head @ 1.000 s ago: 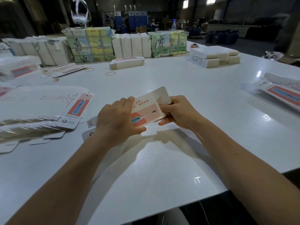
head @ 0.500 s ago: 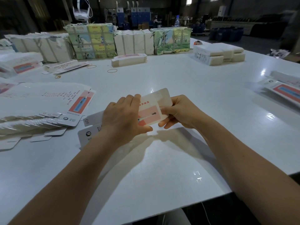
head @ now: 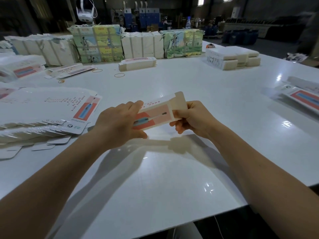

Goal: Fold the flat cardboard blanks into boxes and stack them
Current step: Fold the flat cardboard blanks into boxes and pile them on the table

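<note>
Head view: cardboard blank (head: pixel 155 116), part-folded, held above the table (head: pixel 172 178) between both hands. Left hand (head: pixel 115 125) grips its near-left end, fingers curled over; right hand (head: pixel 195 118) pinches the flapped right end.

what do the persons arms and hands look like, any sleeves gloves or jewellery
Both forearms are bare for as far as the frame shows them: no sleeves in view. The left hand and the right hand wear no gloves. No watch, bracelet or ring shows. The nails look short and plain.
</note>
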`<act>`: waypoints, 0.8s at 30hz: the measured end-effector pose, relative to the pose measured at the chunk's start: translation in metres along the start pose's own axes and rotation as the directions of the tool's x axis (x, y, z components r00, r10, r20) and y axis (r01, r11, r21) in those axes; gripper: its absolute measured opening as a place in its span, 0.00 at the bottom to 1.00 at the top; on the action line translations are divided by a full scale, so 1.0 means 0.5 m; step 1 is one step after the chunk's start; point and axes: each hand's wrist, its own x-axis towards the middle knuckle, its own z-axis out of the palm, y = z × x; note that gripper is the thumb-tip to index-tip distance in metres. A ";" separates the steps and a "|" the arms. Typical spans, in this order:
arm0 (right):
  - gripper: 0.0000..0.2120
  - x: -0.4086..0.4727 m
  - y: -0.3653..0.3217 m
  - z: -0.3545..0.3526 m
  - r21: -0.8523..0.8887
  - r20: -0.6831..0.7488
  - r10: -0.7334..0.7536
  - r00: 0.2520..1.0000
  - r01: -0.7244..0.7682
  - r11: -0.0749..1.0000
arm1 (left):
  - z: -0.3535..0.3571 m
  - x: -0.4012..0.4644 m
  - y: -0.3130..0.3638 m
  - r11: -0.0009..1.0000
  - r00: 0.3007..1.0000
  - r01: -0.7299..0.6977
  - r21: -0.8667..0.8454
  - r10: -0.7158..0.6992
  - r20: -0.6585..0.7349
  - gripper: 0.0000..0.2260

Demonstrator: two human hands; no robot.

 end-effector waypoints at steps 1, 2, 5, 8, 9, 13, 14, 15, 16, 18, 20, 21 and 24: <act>0.05 0.000 0.000 0.007 0.037 -0.015 -0.011 1.000 0.012 0.999 | 0.002 -0.003 -0.004 0.999 1.000 0.017 -0.039 -0.018 -0.019 0.36; 0.04 -0.001 0.000 0.015 0.091 -0.047 -0.027 0.999 0.032 0.995 | 0.004 -0.005 -0.004 0.996 0.998 0.034 -0.084 -0.039 -0.055 0.33; 0.03 -0.006 0.005 0.043 0.260 -0.241 -0.113 0.964 0.176 0.949 | 0.009 -0.011 0.002 0.983 0.977 0.078 -0.166 -0.109 -0.183 0.31; 0.06 -0.015 0.013 0.069 0.150 -0.442 -0.272 0.855 0.369 0.917 | 0.009 -0.010 0.009 0.977 0.958 0.072 -0.199 -0.124 -0.260 0.30; 0.08 -0.017 0.014 0.076 0.098 -0.485 -0.319 0.815 0.412 0.906 | 0.009 -0.009 0.011 0.974 0.955 0.075 -0.214 -0.132 -0.264 0.30; 0.11 -0.022 0.017 0.094 0.008 -0.491 -0.412 0.767 0.477 0.879 | 0.007 -0.004 0.021 0.955 0.959 0.101 -0.278 -0.168 -0.227 0.31; 0.12 -0.022 0.020 0.097 -0.066 -0.466 -0.443 0.766 0.469 0.881 | 0.006 -0.005 0.024 0.950 0.965 0.100 -0.295 -0.165 -0.204 0.32; 0.11 -0.022 0.022 0.098 -0.146 -0.441 -0.475 0.762 0.461 0.875 | 0.004 -0.005 0.027 0.947 0.971 0.097 -0.306 -0.157 -0.179 0.33; 0.11 -0.023 0.024 0.099 -0.216 -0.420 -0.507 0.753 0.459 0.862 | 0.004 -0.005 0.030 0.946 0.976 0.093 -0.309 -0.149 -0.162 0.34; 0.08 -0.025 0.024 0.098 -0.315 -0.383 -0.568 0.728 0.475 0.822 | 0.005 -0.006 0.031 0.950 0.979 0.076 -0.304 -0.129 -0.158 0.32; 0.06 -0.029 0.024 0.096 -0.394 -0.344 -0.614 0.711 0.484 0.781 | 0.005 -0.008 0.027 0.951 0.980 0.066 -0.301 -0.118 -0.160 0.29; 0.06 -0.029 0.024 0.096 -0.412 -0.330 -0.621 0.711 0.483 0.772 | 0.004 -0.010 0.025 0.953 0.980 0.066 -0.295 -0.118 -0.160 0.28; 0.11 -0.029 0.019 0.095 -0.390 -0.311 -0.577 0.755 0.453 0.802 | 0.004 -0.014 0.024 0.973 0.978 0.063 -0.220 -0.103 -0.179 0.28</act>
